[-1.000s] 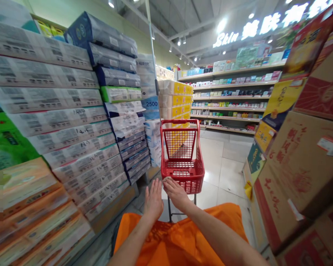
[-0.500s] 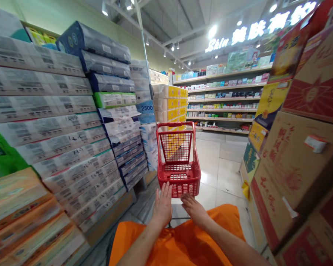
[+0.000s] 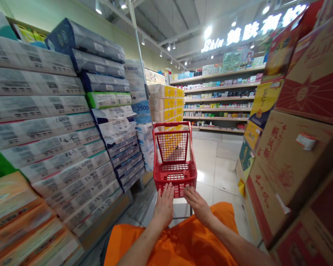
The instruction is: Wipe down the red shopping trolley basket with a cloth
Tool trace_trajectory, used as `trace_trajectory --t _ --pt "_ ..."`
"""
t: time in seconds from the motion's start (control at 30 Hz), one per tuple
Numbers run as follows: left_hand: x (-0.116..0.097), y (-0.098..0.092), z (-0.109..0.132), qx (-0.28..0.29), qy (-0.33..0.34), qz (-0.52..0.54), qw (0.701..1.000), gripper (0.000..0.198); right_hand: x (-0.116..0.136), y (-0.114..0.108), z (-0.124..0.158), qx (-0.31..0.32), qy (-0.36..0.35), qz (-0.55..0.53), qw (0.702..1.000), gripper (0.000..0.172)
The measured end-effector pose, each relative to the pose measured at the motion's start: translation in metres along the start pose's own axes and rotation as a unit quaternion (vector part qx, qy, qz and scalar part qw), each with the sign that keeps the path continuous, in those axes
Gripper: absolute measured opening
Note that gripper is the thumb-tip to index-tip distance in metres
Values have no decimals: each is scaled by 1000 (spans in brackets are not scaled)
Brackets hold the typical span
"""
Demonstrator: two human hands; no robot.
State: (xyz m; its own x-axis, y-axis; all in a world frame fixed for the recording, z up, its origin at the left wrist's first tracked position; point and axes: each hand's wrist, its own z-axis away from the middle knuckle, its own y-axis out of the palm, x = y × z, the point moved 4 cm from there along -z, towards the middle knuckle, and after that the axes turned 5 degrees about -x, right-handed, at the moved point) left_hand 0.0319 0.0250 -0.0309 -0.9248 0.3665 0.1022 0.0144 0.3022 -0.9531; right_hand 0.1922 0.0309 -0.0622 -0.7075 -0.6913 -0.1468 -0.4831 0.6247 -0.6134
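A small red shopping cart (image 3: 174,168) stands in the aisle straight ahead, its mesh basket holding nothing. My left hand (image 3: 164,204) lies flat with fingers stretched out, fingertips against the near wall of the basket. My right hand (image 3: 196,202) is beside it, fingers also extended and touching the cart's near edge. Both forearms reach out over an orange garment (image 3: 183,240) at the bottom of the view.
Tall stacks of wrapped tissue packs (image 3: 58,129) wall the left side. Stacked cardboard boxes (image 3: 296,147) line the right. A pale tiled floor (image 3: 216,166) runs ahead to product shelves (image 3: 222,103) under a lit sign. A thin pole (image 3: 140,55) rises left of the cart.
The view has moved forward along the aisle with the cart. My left hand rose from beside the cart to its near wall; my right hand slid from the rim to the same edge.
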Motion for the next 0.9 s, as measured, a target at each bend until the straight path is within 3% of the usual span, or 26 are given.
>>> trace_trajectory --t 0.13,0.27,0.4,0.5,0.6,0.73,0.8,0.9 --pt "-5 1 0 4 3 11 1000 73 -12 -14 -15 -31 36 12 999 41" --pt "-6 -2 -3 -10 19 22 1000 73 -8 -14 -5 -44 27 5 999 37" --pt "15 -16 -12 -37 -38 12 999 70 -24 -30 -17 -84 82 -14 993 40" --pt "35 -21 -17 -6 -100 1 995 69 -43 -36 -43 -111 152 -4 982 41" --pt "42 -21 -21 33 -105 -1 994 70 -35 -12 -69 -81 184 2 980 40" --pt "41 -20 -21 50 -99 -6 994 74 8 25 -94 -9 110 -39 993 40" --pt "41 -22 -21 54 -89 -10 995 72 14 27 -96 25 82 -42 995 41" --pt "41 -27 -21 63 -81 -11 995 72 -16 8 -81 53 132 1 990 43"
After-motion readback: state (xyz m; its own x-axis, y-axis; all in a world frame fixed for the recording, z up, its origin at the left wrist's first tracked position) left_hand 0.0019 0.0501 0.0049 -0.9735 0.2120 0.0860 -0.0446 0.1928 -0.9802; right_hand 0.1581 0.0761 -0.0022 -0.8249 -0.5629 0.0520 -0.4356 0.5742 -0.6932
